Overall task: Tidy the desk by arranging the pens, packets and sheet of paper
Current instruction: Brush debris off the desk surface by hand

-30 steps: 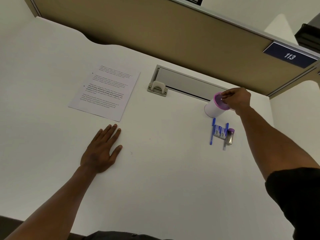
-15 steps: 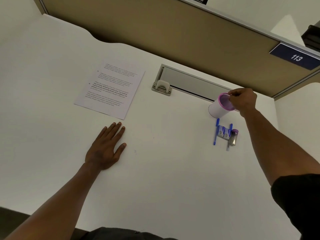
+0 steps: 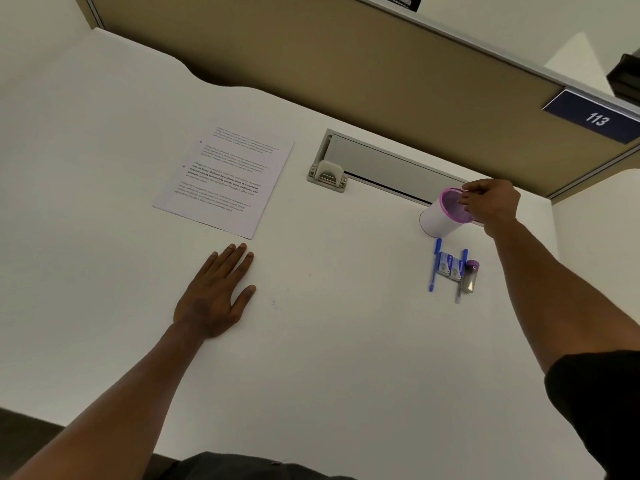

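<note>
A printed sheet of paper lies flat at the left of the white desk. My left hand rests palm down just below it, fingers spread, holding nothing. At the right, my right hand grips the pink rim of a white cup standing on the desk. Below the cup lie two blue pens side by side, with two small blue-and-white packets between them. A small clear bottle with a purple cap lies right of the second pen.
A grey cable tray lid with a latch is set into the desk behind the cup. A tan partition closes the back, with a blue "113" sign at the right.
My right hand has shifted a little on the cup's rim, with fingers now over the opening. The left hand, paper, pens and packets have stayed in place.
</note>
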Tool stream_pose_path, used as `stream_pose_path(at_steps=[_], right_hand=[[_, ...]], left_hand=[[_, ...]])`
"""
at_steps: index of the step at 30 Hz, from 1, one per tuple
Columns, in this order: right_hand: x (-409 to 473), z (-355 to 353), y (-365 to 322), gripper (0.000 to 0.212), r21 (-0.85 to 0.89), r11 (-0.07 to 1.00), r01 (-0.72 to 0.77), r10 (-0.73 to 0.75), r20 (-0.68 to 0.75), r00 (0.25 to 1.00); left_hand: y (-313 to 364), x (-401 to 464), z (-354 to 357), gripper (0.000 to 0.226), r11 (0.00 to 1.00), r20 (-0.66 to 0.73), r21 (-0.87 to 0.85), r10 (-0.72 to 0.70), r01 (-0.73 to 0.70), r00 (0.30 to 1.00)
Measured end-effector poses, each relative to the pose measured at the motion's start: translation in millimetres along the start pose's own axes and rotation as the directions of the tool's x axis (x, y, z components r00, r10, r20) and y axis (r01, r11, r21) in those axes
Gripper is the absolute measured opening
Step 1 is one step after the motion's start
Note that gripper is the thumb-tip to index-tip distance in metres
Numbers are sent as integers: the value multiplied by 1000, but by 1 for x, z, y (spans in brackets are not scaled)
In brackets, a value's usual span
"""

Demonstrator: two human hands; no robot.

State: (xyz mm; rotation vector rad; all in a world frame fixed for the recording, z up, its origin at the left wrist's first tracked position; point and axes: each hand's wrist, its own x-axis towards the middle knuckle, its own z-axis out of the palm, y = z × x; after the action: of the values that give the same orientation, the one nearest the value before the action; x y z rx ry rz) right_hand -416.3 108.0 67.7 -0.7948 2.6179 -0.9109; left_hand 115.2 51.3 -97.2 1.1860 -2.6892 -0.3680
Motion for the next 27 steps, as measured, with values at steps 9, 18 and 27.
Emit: stream_pose_path(at_steps=[9, 18, 27], right_hand=[[-5, -1, 0, 31, -128, 991, 41, -48, -49, 998], [-70, 32, -23, 17, -83, 945, 315, -322, -77, 944], [-260, 164, -3, 50, -19, 826, 564, -515, 382, 767]], left_hand=[[1, -1, -1, 66, 1000, -7, 2, -3, 3, 1000], [3, -1, -3, 65, 1000, 6, 1, -5, 5, 1000], [6, -1, -7, 65, 1000, 5, -18, -6, 6, 1000]])
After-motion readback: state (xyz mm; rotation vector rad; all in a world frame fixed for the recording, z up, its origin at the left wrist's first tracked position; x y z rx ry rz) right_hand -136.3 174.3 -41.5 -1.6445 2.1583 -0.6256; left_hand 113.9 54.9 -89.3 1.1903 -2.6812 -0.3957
